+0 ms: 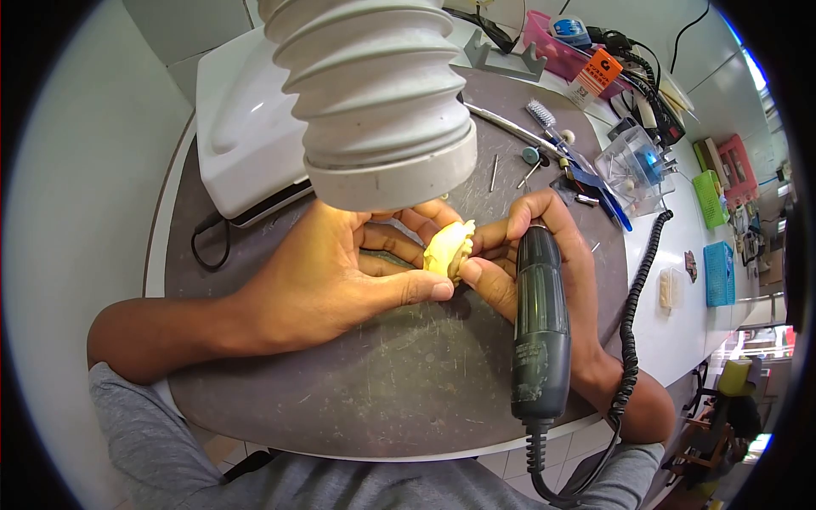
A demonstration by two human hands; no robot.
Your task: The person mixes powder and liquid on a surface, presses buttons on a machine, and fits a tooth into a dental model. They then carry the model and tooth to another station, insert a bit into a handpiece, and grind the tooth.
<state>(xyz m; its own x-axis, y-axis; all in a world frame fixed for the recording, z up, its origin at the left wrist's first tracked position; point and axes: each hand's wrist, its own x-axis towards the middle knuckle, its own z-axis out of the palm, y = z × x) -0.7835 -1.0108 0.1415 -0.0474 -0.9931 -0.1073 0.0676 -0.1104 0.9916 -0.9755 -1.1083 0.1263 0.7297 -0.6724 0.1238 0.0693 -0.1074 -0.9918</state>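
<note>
Between my two hands, just below the hose mouth, is a pale yellow dental model [444, 251] with tooth shapes along its right edge. My left hand [340, 263] pinches it from the left, thumb in front and fingers behind. My right hand [552, 238] is wrapped round a black handpiece [541, 327], which stands roughly upright with its cord at the bottom. The thumb and fingertips of that hand also touch the model's right side. The handpiece's tip end is hidden by my fingers, so I cannot see a bur.
A white ribbed suction hose [382, 93] hangs over the work. A white machine [246, 127] stands at the back left. Burs, a brush [541, 114] and a clear plastic box [633, 166] lie at the right. A coiled cord [633, 314] runs along my right arm.
</note>
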